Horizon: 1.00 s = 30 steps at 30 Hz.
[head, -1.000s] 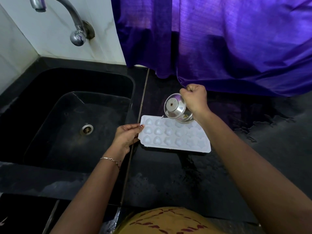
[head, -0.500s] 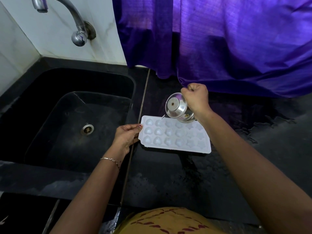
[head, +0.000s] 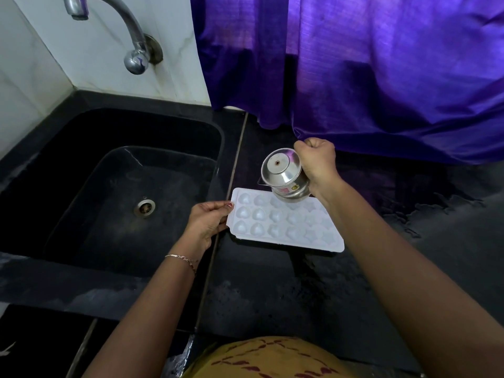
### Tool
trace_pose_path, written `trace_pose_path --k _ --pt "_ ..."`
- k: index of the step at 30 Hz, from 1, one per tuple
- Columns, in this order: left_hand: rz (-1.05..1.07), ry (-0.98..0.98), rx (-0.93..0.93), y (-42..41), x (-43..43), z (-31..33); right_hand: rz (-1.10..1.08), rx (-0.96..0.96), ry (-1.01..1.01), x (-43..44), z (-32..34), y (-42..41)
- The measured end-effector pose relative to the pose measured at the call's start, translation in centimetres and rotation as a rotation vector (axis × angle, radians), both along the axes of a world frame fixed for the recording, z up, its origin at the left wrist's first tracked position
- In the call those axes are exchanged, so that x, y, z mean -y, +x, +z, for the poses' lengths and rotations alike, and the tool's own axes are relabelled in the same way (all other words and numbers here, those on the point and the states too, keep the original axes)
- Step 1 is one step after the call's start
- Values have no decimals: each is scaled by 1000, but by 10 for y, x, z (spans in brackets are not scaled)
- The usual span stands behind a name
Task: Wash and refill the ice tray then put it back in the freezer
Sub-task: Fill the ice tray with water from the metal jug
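Observation:
A white ice tray (head: pixel 286 222) with heart-shaped cells lies flat on the black counter (head: pixel 272 296), just right of the sink. My left hand (head: pixel 208 222) grips the tray's left edge. My right hand (head: pixel 317 162) holds a small steel cup (head: pixel 285 174) tipped steeply over the tray's far row, its base facing me. The cup's mouth is hidden, so I cannot see any water stream.
A black sink (head: pixel 114 192) with a steel drain (head: pixel 144 207) lies to the left, under a steel tap (head: pixel 131 36) on the white wall. A purple curtain (head: pixel 368 72) hangs behind the counter. The counter to the right looks wet.
The steel cup has tipped slightly further and shifted a little over the tray's far row. The left hand and the tray have stayed in place.

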<state>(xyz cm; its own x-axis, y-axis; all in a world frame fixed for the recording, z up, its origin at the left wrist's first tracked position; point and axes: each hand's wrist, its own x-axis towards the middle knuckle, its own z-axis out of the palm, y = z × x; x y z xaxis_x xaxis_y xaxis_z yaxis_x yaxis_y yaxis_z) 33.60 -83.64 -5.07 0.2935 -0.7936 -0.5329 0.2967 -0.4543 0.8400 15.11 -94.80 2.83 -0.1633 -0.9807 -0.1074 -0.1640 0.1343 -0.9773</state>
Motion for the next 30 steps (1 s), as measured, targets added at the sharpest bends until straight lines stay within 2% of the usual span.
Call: trace_pose_path --k 15,30 --pt "-4 -5 -3 1 1 -3 117 -277 -194 5 2 25" --pt "-10 -10 -13 2 1 -5 131 -319 -245 9 8 28"
